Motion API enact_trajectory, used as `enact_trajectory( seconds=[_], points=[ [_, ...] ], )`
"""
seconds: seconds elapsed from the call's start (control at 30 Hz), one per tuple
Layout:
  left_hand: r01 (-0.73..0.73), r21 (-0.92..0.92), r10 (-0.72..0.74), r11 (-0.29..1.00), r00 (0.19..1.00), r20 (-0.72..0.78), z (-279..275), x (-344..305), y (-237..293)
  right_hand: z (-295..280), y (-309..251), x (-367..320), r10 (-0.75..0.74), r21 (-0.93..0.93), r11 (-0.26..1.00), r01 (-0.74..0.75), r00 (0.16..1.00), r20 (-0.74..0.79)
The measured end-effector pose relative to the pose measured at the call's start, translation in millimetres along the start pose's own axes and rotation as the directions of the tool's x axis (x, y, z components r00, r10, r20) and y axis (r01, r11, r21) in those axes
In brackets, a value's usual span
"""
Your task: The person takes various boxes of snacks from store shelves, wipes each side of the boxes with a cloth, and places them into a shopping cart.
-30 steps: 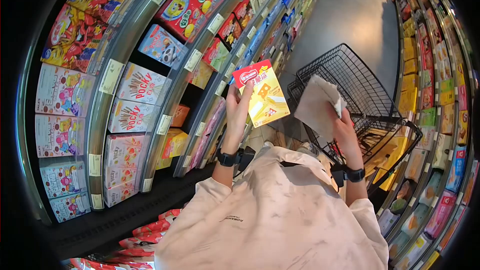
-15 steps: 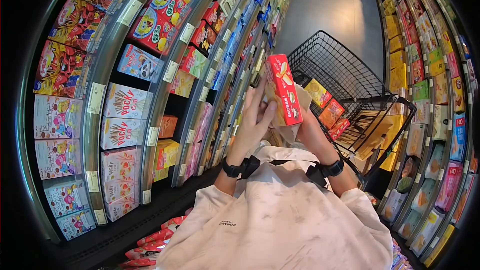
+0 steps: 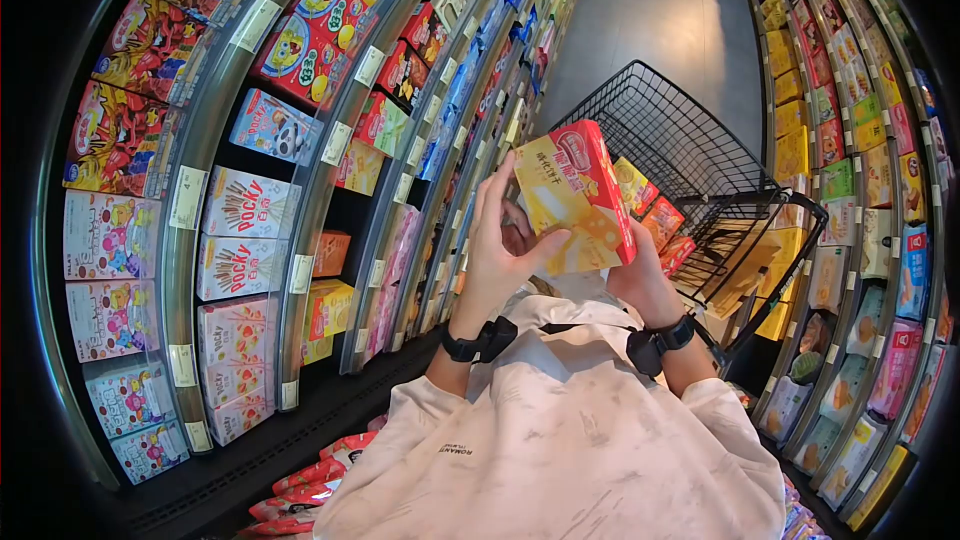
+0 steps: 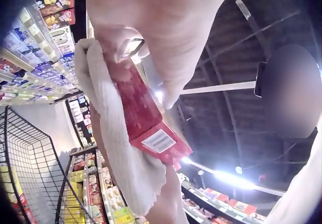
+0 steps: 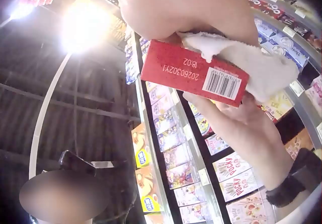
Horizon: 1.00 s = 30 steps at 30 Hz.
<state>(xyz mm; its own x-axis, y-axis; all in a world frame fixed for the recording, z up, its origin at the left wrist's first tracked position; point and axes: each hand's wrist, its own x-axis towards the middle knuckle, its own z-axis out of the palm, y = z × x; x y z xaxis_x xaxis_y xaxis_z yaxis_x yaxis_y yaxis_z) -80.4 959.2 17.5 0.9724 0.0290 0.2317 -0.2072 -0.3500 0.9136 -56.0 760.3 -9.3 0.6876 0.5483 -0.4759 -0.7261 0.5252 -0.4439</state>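
Note:
A red and yellow biscuit box (image 3: pixel 570 202) is held up before my chest, its yellow front tilted toward me. My left hand (image 3: pixel 505 240) grips it from the left, thumb across the lower front. On the opposite side my right hand (image 3: pixel 645 275) holds a whitish cloth against the box; most of that hand is behind the box in the head view. The cloth (image 4: pixel 113 128) drapes along the red side in the left wrist view. In the right wrist view, the cloth (image 5: pixel 256 65) bunches under my right palm, beside the barcoded red end of the box.
A black wire shopping cart (image 3: pixel 690 130) stands just ahead to the right, with several red and yellow packs (image 3: pixel 662 225) in it. Stocked snack shelves line both sides, Pocky boxes (image 3: pixel 245 270) at left. Grey aisle floor (image 3: pixel 660 10) runs ahead.
The cloth hand came in from the right to the box. The box turned from its front to its red narrow side, then its yellow front swung back toward me. The view shifted slightly.

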Motion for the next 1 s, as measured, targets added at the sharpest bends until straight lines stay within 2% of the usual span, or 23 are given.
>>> enact_trajectory(
  seconds=[0.07, 0.2, 0.27, 0.4, 0.43, 0.47, 0.5, 0.6, 0.67, 0.7, 0.77, 0.8, 0.9, 1.0],
  points=[
    [0.064, -0.188, -0.074, 0.980, 0.996, -0.049, 0, 3, 6, -3, 0, 2, 0.002, 0.009, 1.000, -0.002, 1.000, -0.015],
    [0.122, -0.339, -0.129, 0.933, 0.992, 0.002, -8, 4, -17, -3, -3, -2, 0.036, 0.008, 0.999, -0.035, 0.997, -0.075],
    [0.381, -0.563, -0.316, 0.733, 0.924, 0.213, -18, 6, -20, -15, -2, -1, 0.055, -0.039, 0.998, -0.055, 0.998, 0.007],
    [0.420, -0.460, -0.317, 0.782, 0.904, 0.287, -23, 8, -17, -21, -5, -6, 0.094, -0.028, 0.995, -0.097, 0.993, -0.072],
    [0.387, -0.494, -0.298, 0.779, 0.921, 0.251, -21, 7, -14, -43, 1, 1, 0.080, 0.089, 0.991, -0.096, 0.983, 0.165],
    [0.351, -0.526, -0.279, 0.775, 0.936, 0.214, -19, 6, -13, -55, 4, 5, 0.035, 0.201, 0.972, -0.122, 0.920, 0.390],
    [0.350, -0.526, -0.278, 0.775, 0.937, 0.213, -18, 6, -12, -52, 2, 4, 0.035, 0.200, 0.972, -0.122, 0.920, 0.391],
    [0.302, -0.508, -0.253, 0.806, 0.953, 0.165, -17, 5, -16, -41, -4, 2, 0.027, 0.240, 0.964, -0.117, 0.937, 0.349],
    [0.141, -0.459, -0.150, 0.877, 0.989, 0.017, -13, 5, -24, -34, -4, 9, -0.052, 0.225, 0.974, 0.031, 0.995, 0.088],
    [0.140, -0.456, -0.148, 0.879, 0.989, 0.017, -14, 6, -24, -26, -6, 7, -0.053, 0.226, 0.974, 0.031, 0.994, 0.091],
    [0.114, -0.427, -0.141, 0.897, 0.989, -0.033, -14, 5, -24, -11, -14, 0, -0.042, 0.143, 0.987, 0.079, 0.969, -0.244],
    [0.113, -0.427, -0.141, 0.897, 0.990, -0.033, -13, 5, -22, -16, -12, 6, -0.098, 0.144, 0.983, 0.118, 0.985, -0.140],
    [0.126, -0.443, -0.184, 0.888, 0.979, -0.091, -12, 6, -20, -16, -14, 5, -0.068, 0.175, 0.979, 0.106, 0.976, -0.209],
    [0.150, -0.430, -0.189, 0.891, 0.981, -0.050, -14, 7, -24, -14, -15, 4, -0.064, 0.149, 0.985, 0.086, 0.988, -0.143]
  ],
)
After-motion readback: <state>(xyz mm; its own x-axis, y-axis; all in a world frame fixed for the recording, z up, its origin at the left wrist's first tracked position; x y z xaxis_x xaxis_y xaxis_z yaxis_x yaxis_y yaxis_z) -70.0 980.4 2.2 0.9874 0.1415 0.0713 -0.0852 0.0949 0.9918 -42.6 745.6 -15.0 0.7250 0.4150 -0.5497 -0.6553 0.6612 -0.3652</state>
